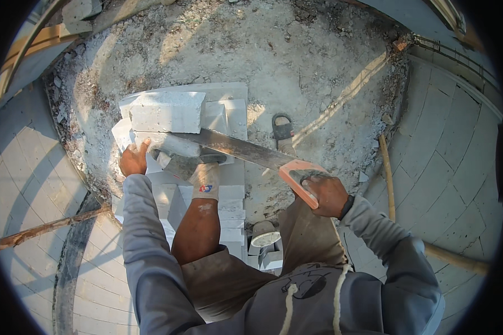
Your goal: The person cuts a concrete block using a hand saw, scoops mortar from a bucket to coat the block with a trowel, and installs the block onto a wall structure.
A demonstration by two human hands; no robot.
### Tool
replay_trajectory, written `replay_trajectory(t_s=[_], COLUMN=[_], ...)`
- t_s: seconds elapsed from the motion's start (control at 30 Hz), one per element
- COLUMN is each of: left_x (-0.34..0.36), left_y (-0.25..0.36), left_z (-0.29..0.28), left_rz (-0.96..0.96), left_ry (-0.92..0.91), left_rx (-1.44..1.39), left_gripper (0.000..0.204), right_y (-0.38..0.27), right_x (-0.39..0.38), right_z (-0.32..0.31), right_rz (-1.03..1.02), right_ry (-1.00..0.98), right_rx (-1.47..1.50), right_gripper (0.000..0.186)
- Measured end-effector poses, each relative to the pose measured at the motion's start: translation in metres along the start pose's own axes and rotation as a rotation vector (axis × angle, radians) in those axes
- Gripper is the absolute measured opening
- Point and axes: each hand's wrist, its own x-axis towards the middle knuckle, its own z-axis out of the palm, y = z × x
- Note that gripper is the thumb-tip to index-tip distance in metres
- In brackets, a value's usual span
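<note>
My right hand (pixel 327 195) is wrapped around the orange-pink handle of a handsaw (pixel 237 149). The saw's long, worn blade slants up and left, its far end against a white lightweight concrete block (pixel 167 142). Part of the blade's tip is hidden there. At that block's left end, my left hand (pixel 134 159) grips the corner with thumb and fingers. Another pale block (pixel 167 111) lies just beyond, partly sunlit. My left foot, in a dark sandal and light sock (pixel 205 181), rests on the blocks close to the cut block.
More white blocks (pixel 232 195) are stacked beneath and around my left leg. My right foot, in a dark sandal (pixel 283 127), stands on rubble-strewn ground (pixel 223 50). A round pale container (pixel 265 234) sits between my legs. Block walls (pixel 447 145) curve along both sides, with wooden poles (pixel 387 178) nearby.
</note>
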Motion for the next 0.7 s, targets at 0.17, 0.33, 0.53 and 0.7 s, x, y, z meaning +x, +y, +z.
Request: replay_trajectory(t_s=[0.17, 0.33, 0.53, 0.7], left_x=[0.005, 0.017, 0.003, 0.014], left_y=[0.023, 0.021, -0.001, 0.035], left_z=[0.011, 0.02, -0.004, 0.029], left_rz=[0.043, -0.004, -0.04, 0.008], left_ry=[0.075, -0.054, -0.012, 0.017], left_rx=[-0.009, 0.037, -0.052, 0.104], left_gripper=[0.069, 0.08, 0.076, 0.077], right_y=[-0.018, -0.051, -0.009, -0.05], right_x=[0.098, 0.143, -0.004, 0.151], right_z=[-0.002, 0.023, -0.011, 0.005], right_rz=[0.038, 0.002, -0.079, 0.043], right_ry=[-0.068, 0.034, 0.138, -0.017], right_rx=[-0.026, 0.076, -0.059, -0.004], right_gripper=[0.042, 0.033, 0.041, 0.03])
